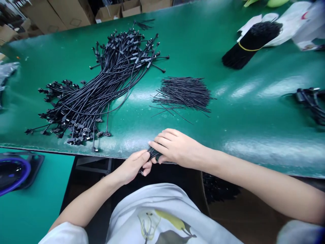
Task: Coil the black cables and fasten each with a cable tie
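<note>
At the near edge of the green table, both my hands close on one small coiled black cable. My left hand pinches its lower end from below. My right hand wraps over its upper part, fingers curled together. Most of the cable is hidden under my fingers. A big heap of black cables with connectors lies to the far left. A loose pile of thin black twist ties lies just beyond my hands.
A tight bundle of black ties with a yellow band rests on white bags at the far right. More black cables lie at the right edge. Cardboard boxes stand behind the table. A dark device with a blue ring sits at lower left.
</note>
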The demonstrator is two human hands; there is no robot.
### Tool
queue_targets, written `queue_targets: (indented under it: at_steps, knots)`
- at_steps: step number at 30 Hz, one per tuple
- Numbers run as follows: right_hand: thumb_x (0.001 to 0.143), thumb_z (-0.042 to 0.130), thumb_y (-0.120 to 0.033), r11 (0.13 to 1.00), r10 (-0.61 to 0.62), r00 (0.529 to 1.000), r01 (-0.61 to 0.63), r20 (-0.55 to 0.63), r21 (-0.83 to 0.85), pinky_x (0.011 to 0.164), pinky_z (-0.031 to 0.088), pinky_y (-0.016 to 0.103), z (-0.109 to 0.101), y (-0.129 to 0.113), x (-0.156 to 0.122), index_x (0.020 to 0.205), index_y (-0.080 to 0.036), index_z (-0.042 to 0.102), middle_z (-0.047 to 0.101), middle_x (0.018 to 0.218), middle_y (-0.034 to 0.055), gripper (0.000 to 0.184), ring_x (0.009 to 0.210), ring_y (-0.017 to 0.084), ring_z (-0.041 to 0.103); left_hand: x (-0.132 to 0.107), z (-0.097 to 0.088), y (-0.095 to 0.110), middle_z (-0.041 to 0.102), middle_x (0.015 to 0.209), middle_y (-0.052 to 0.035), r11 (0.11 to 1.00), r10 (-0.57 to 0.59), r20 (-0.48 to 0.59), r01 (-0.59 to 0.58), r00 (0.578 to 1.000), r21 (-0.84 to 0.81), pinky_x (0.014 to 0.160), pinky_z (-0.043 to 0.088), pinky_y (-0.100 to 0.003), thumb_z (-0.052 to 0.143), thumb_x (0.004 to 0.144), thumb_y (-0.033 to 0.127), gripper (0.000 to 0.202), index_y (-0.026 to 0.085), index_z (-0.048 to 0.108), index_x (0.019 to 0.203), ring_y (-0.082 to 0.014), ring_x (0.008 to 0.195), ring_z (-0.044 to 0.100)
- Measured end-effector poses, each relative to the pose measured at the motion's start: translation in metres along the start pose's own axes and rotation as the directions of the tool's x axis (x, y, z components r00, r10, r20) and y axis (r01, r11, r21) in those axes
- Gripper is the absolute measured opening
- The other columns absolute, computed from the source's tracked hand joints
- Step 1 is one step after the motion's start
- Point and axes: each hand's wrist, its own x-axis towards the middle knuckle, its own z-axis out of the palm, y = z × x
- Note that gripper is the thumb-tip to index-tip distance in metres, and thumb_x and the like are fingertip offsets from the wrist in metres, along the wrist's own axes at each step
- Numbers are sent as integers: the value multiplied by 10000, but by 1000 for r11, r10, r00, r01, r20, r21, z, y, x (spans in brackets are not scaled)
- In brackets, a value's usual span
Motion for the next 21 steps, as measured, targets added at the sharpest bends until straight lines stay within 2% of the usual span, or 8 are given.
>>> queue_targets:
  at_steps: [3,5,7,9,13,18,20,21]
  knots:
    - [973,484,-303,960,152,983,-171,102,220,732,458,297,-5,-3,1,1078,-136,608,646,917,80,233,832,185,601,-3,-1,3,443,570,48,958,30,3,-29,1000,287,548,341,-236,426,941,555,447,139,569,863,-89,505,444]
    - [956,494,-221,900,211,962,-260,172,349,686,433,256,-10,-5,1,986,-163,607,636,895,47,130,777,152,588,-5,-1,5,466,564,43,919,36,16,-39,999,393,567,357,-242,385,949,566,474,142,581,870,-97,514,455]
    - [900,538,-152,856,251,942,-323,222,403,661,403,245,-14,-8,2,928,-173,585,623,859,24,59,738,140,561,-7,-1,5,468,567,40,906,36,38,-48,999,420,572,361,-244,358,951,582,505,139,589,871,-100,516,458]
    - [851,540,-98,809,298,912,-398,282,433,631,371,238,-16,-10,3,927,-180,559,608,813,3,114,697,131,534,-8,-2,5,453,571,41,912,36,68,-61,997,405,575,365,-244,336,955,588,534,131,601,877,-99,518,461]
    - [843,533,-166,646,367,859,-511,357,567,620,358,230,-18,-14,3,923,-205,522,593,801,-21,90,702,125,519,-9,-3,7,398,572,51,947,3,56,-20,998,321,543,353,-237,327,957,588,553,123,613,868,-94,501,446]
    - [770,488,-143,391,567,774,-554,282,735,628,383,228,-10,-27,5,909,-213,466,544,785,-36,156,700,117,501,-7,1,13,384,574,53,951,-10,12,6,1000,310,531,349,-236,345,955,580,546,115,620,869,-96,502,442]
    - [730,456,-102,382,656,737,-509,161,771,631,393,230,-2,-28,5,958,-213,463,518,785,-34,254,691,114,495,-7,4,13,399,582,48,947,11,4,-12,1000,320,547,363,-242,339,957,578,547,114,620,888,-99,513,452]
    - [712,453,-88,427,683,726,-481,76,765,639,401,233,2,-26,6,979,-212,467,510,793,-30,294,697,117,496,-6,5,13,411,592,45,947,28,3,-27,1000,320,558,370,-245,342,956,579,542,115,618,908,-101,520,459]
